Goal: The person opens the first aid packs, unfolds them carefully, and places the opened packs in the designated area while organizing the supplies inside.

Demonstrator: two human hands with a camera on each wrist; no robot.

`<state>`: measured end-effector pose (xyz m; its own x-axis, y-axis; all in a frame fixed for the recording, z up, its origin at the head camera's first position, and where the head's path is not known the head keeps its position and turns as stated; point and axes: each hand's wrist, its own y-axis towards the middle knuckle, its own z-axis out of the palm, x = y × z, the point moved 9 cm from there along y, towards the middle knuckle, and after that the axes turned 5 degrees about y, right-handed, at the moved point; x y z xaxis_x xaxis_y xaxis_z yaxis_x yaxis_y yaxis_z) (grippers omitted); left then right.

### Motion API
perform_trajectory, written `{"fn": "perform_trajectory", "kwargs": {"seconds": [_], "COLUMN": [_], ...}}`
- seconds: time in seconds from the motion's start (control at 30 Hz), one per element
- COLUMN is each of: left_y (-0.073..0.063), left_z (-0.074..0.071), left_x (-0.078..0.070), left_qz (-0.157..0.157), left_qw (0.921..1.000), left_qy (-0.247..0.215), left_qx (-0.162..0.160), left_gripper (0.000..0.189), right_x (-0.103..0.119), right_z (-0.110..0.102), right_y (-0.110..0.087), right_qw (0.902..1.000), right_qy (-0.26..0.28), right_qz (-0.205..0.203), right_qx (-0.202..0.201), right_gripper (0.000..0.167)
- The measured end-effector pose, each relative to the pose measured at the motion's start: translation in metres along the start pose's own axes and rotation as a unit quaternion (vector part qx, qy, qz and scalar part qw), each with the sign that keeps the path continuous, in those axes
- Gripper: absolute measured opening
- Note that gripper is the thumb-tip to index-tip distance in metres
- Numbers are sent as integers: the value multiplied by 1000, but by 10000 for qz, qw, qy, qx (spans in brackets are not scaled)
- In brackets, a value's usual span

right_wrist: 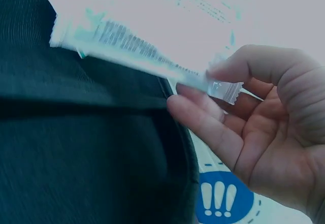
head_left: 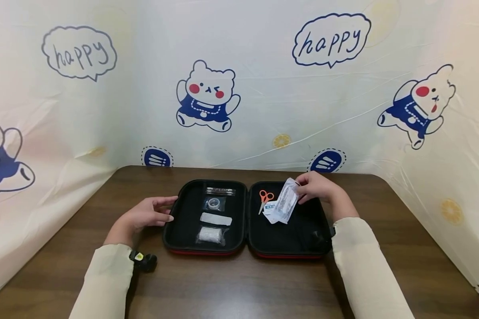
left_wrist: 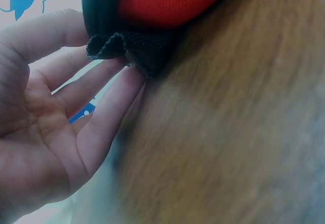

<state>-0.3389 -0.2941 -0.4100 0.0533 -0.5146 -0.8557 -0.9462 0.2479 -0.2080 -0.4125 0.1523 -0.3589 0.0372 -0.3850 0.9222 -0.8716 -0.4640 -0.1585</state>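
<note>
A black first-aid case (head_left: 245, 221) with a red outside lies unfolded on the table. At its left rim my left hand (head_left: 151, 212) holds the edge; in the left wrist view its fingers (left_wrist: 114, 99) meet the black zipper edging (left_wrist: 127, 49). Over the right half, my right hand (head_left: 319, 188) pinches a corner of a white printed packet (head_left: 286, 201). A barcode shows on that packet (right_wrist: 132, 43) in the right wrist view, with thumb and fingers on its crimped end. Beside it lie orange-handled scissors (head_left: 265, 197) and a small white-and-blue packet (head_left: 269, 207).
The left half holds a thin silvery item (head_left: 221, 191), a wrapped tape roll (head_left: 213, 204), a flat white strip (head_left: 216, 219) and a wrapped white roll (head_left: 210, 235). Brown tabletop (head_left: 239, 288) surrounds the case; a printed curtain (head_left: 259, 88) hangs behind.
</note>
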Motion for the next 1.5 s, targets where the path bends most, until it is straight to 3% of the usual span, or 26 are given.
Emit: {"fn": "perform_trajectory", "kwargs": {"seconds": [0.17, 0.37, 0.47, 0.83, 1.1, 1.3, 1.5], "left_y": [1, 1, 3, 3, 3, 3, 2], "left_z": [0, 1, 1, 2, 3, 2, 3], "left_x": [1, -1, -1, -3, -1, -1, -3], "left_qz": [-75, -62, -61, -38, -58, -58, -56], "left_qw": [9999, 9998, 9997, 9997, 9997, 9996, 9997], "left_qy": [-75, -172, -187, -200, -199, -215, -198], "left_qx": [25, 81, 111, 150, 149, 147, 155], "left_gripper": [76, 79, 79, 78, 79, 80, 79], "right_x": [2, -6, -13, -34, -44, -43, -38], "right_z": [-15, -37, -46, -64, -75, -78, -77], "right_y": [-9, -20, -27, -48, -56, -59, -60], "right_qw": [9993, 9972, 9962, 9933, 9875, 9778, 9677], "right_qy": [141, 205, 190, 94, 25, -673, -1370], "right_qz": [-295, -350, -287, 122, 26, -40, 133], "right_qx": [-177, -634, -803, -1145, -1575, -1986, -2111], "right_gripper": [26, 62, 70, 44, 55, 29, 22]}}
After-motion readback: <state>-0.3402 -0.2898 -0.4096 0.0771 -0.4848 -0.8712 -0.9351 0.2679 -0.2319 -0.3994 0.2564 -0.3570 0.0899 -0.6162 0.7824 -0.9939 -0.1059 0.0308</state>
